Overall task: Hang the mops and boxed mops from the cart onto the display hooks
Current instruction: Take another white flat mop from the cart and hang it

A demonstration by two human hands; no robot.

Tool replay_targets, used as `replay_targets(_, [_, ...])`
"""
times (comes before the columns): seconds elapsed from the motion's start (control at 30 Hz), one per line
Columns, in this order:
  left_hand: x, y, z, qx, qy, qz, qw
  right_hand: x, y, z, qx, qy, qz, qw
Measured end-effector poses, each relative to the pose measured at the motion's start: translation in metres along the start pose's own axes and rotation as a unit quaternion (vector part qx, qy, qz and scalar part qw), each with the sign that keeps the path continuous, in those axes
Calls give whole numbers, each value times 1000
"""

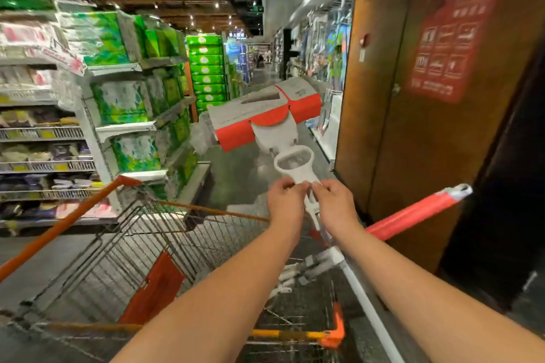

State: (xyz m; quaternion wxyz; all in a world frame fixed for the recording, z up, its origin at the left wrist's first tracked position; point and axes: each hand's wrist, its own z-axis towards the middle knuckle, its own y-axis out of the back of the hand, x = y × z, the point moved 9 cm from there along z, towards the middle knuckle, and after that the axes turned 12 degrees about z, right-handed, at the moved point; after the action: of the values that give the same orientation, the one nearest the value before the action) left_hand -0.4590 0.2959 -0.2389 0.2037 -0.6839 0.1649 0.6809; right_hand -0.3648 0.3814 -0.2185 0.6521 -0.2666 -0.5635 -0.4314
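Both arms stretched forward over cart (67, 224). Left hand (287, 203) and right hand (336, 205) side by side, fingers curled, seemingly pinching white neck of mop (265, 112). Mop head beyond fingertips, raised over aisle floor (236, 177). Red handle (413, 212) right of right fingers, close to brown pillar (383, 97). Shelves (124, 127) well left of left fingers; open aisle ahead.

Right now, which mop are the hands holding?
The mop with the red-and-grey sleeved head, raised above the cart: left hand and right hand pinch its white neck. The red-handled mop just pokes out rightward, untouched.
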Motion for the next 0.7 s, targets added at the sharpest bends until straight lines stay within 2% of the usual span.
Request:
replay_targets(0.3, [-47, -102, -70, 111, -34, 2, 993, 34, 129, -33, -132, 13, 23, 991])
replay_targets(0.53, [-75, -203, -155, 205, -27, -38, 978, 62, 258, -74, -208, 33, 23, 977])
replay_targets(0.7, [-108, -262, -224, 246, -65, -39, 966, 92, 345, -109, -261, 62, 3, 963])
